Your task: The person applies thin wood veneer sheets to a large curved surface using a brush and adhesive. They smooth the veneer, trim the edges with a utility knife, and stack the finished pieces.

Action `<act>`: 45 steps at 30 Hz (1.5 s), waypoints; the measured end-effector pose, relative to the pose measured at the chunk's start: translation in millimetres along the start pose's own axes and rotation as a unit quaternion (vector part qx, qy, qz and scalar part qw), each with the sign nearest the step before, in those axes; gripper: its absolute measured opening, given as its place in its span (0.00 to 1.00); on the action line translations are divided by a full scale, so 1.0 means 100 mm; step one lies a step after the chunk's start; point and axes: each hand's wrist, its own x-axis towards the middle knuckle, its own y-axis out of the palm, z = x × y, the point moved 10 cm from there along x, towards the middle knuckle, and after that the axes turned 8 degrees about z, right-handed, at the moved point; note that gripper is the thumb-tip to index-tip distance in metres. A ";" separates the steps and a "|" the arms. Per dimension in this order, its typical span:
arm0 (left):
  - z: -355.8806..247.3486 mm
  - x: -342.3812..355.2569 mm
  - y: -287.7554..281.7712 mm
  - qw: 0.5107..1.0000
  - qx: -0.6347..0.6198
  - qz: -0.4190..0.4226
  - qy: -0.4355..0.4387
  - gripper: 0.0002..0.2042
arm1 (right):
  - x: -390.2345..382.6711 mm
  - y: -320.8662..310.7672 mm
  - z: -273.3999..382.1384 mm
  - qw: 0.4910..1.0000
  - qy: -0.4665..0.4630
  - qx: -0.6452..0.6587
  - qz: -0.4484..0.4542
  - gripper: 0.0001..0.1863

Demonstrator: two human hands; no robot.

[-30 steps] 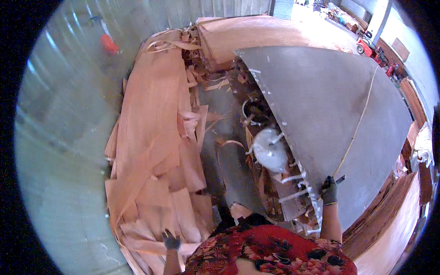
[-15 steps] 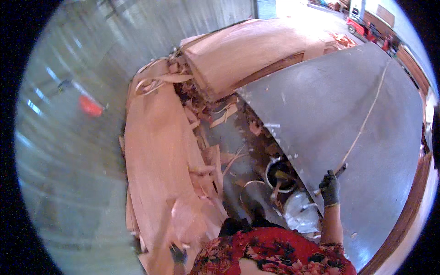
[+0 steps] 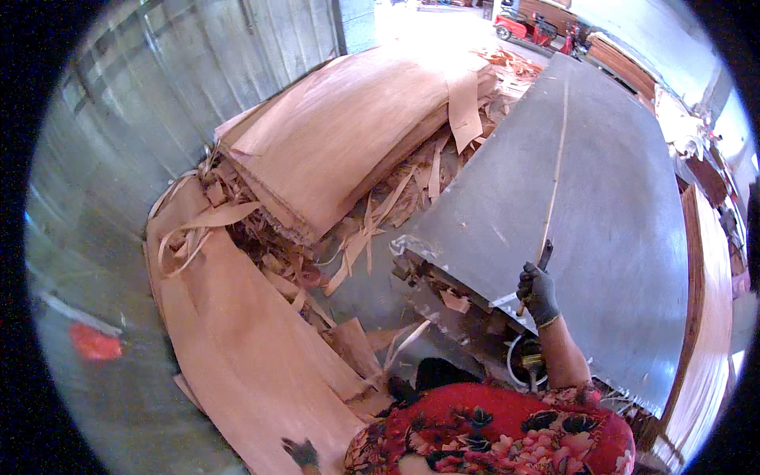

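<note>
My right hand (image 3: 538,294), in a dark grey glove, is closed around a long thin wooden stick (image 3: 559,150) above the grey tabletop (image 3: 617,190). A short black object (image 3: 546,252) juts up from the same fist; its kind cannot be made out. The stick points away toward the table's far end. At the lower left my left hand (image 3: 301,453), also in a dark glove, rests on a reddish-brown wood veneer sheet (image 3: 253,340) with its fingers apart. That sheet lies on a pile beside the table.
A second veneer stack (image 3: 340,134) lies beyond, with torn veneer strips (image 3: 388,210) on the floor between it and the table. A round bucket (image 3: 526,360) stands under the table's near edge. More sheets (image 3: 701,301) are stacked at right; a red vehicle (image 3: 526,28) stands far back.
My view has swung to the left. My right hand still holds the stick, now pointing more straight ahead. My left hand, blurred before, shows more clearly on the veneer.
</note>
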 end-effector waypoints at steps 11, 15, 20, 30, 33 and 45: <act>-0.83 1.89 -2.28 0.966 0.027 -0.194 0.166 0.40 | 1.06 2.14 -0.75 0.999 0.030 0.011 0.011 0.07; -0.69 2.26 -1.54 0.996 0.040 0.039 0.072 0.37 | 1.65 2.84 -1.45 0.998 0.049 -0.009 -0.037 0.07; -0.98 2.83 -1.75 0.990 0.018 0.131 0.050 0.36 | 1.99 3.69 -2.28 0.991 0.131 -0.002 -0.009 0.08; -1.86 5.20 -4.55 0.986 0.054 -0.089 0.134 0.36 | 2.81 3.88 -3.15 0.997 0.032 -0.010 -0.076 0.03; -2.97 5.61 -5.73 0.914 -0.155 -0.204 0.315 0.36 | 2.90 3.92 -2.96 0.952 -0.013 -0.263 -0.156 0.05; -4.68 6.47 -6.31 0.917 -0.001 -0.142 0.374 0.42 | 4.34 5.40 -3.14 0.983 0.081 -0.139 -0.091 0.06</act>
